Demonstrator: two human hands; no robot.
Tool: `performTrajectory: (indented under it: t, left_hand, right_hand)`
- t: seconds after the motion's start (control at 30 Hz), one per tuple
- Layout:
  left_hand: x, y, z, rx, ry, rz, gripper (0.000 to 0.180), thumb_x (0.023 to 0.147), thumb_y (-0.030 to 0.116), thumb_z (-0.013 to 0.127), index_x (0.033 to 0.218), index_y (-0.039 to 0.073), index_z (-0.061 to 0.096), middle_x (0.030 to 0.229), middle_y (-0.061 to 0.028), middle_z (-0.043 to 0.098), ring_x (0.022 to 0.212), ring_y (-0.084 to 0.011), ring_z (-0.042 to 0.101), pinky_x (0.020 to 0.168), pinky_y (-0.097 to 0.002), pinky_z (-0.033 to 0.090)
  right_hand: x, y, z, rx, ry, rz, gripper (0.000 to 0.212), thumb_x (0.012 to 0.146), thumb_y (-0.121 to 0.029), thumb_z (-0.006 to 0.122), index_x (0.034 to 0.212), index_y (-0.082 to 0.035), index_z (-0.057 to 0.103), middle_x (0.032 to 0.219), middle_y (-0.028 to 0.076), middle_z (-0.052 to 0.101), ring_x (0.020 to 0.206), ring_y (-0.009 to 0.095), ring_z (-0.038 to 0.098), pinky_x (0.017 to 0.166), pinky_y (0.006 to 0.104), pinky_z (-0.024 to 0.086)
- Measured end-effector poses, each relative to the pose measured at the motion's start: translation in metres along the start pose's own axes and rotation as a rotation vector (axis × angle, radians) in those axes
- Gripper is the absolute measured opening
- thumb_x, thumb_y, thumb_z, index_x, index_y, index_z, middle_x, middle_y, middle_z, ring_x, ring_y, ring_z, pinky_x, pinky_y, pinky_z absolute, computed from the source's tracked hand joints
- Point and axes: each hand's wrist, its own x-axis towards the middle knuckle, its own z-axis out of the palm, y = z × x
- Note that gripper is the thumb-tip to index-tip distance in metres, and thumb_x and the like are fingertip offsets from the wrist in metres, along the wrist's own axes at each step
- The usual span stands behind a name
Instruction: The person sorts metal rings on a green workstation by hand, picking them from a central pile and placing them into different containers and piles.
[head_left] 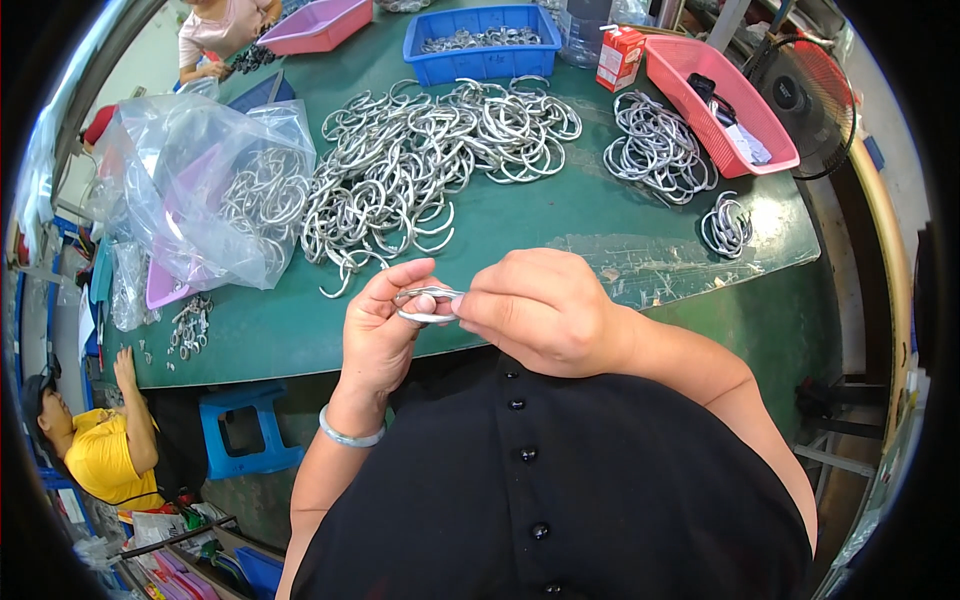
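Pinched between fingers of left hand and right hand: silvery metal rings; beyond: ring heap on green table.

gap right of ring heap

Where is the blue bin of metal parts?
Head view, top centre: the blue bin sits on the green table, just beyond the large metal-ring pile and left of the clear jug.

On the tabletop, from the left hand, the ring heap lies at twelve o'clock, a tray behind; bag at ten, basket at two.
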Motion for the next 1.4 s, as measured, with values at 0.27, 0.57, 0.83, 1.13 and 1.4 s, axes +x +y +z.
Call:
performTrajectory:
  t: [0.27, 0.57, 0.83, 1.13, 1.4]
  left_hand:
    - [-0.001, -0.003, -0.004, 0.092, -0.035, 0.131, 0.028, 0.08, -0.002, 0.055, 0.108, -0.003, 0.051, 0.089, -0.0117, 0.059, 0.077, -0.0159, 0.058, 0.07, -0.0247, 0.048]
    - [-0.008, 0.022, 0.019, 0.889, -0.003, 0.721, 0.023, 0.068, -0.007, 0.064, 0.09, -0.001, 0.06, 0.081, -0.0106, 0.057, 0.065, -0.0147, 0.054, 0.056, -0.0224, 0.043]
    - [0.002, 0.03, 0.031, 0.956, -0.132, 0.768, 0.025, 0.066, -0.007, 0.065, 0.09, -0.002, 0.06, 0.076, -0.0097, 0.057, 0.062, -0.0144, 0.055, 0.052, -0.0227, 0.044]
    - [0.006, 0.031, 0.037, 0.897, -0.11, 0.644, 0.022, 0.069, 0.0, 0.065, 0.091, 0.001, 0.061, 0.071, -0.0059, 0.056, 0.059, -0.0119, 0.052, 0.051, -0.0216, 0.042]
    - [0.006, 0.03, 0.039, 0.808, -0.067, 0.509, 0.015, 0.072, 0.004, 0.065, 0.087, 0.001, 0.063, 0.068, -0.0037, 0.055, 0.058, -0.01, 0.049, 0.05, -0.0214, 0.04]
  right_hand:
    - [-0.001, 0.0, -0.001, 0.052, 0.043, 0.151, 0.021, 0.065, -0.004, 0.066, 0.084, -0.003, 0.058, 0.074, 0.008, 0.056, 0.064, 0.024, 0.056, 0.054, 0.0307, 0.046]
    - [-0.024, 0.021, -0.001, 0.315, 0.064, 0.562, 0.013, 0.072, 0.001, 0.063, 0.084, 0.0, 0.061, 0.074, 0.007, 0.058, 0.061, 0.013, 0.054, 0.053, 0.0227, 0.042]
    - [-0.029, 0.025, 0.008, 0.785, 0.02, 1.011, 0.013, 0.079, -0.007, 0.06, 0.089, 0.001, 0.061, 0.07, -0.001, 0.056, 0.06, 0.004, 0.048, 0.054, 0.0193, 0.041]
    - [-0.03, 0.024, 0.01, 0.921, -0.11, 1.188, 0.014, 0.08, -0.012, 0.059, 0.089, -0.001, 0.061, 0.068, -0.001, 0.056, 0.058, 0.005, 0.049, 0.053, 0.02, 0.041]
    - [-0.03, 0.023, 0.01, 0.959, -0.185, 1.171, 0.013, 0.081, -0.012, 0.058, 0.089, -0.001, 0.061, 0.071, -0.001, 0.057, 0.06, 0.005, 0.049, 0.054, 0.02, 0.041]
